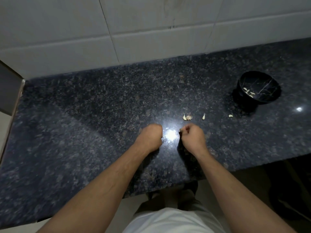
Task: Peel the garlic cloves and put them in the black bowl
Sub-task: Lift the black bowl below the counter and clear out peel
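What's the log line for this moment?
left hand: curled | right hand: curled | black bowl: holds cloves | loose garlic cloves: on counter

Dark granite counter [84, 123]; white tiled wall [67, 31]

Black bowl [259, 88] with pale marbled veins, upright at far right of the counter, holding a few pale peeled cloves [249, 92] near its bottom. Nearer the middle, two unpeeled cloves [187, 117] touching each other, another clove [203, 116] just to their right, and a further small pale clove [230, 115] lying alone near the bowl's base.
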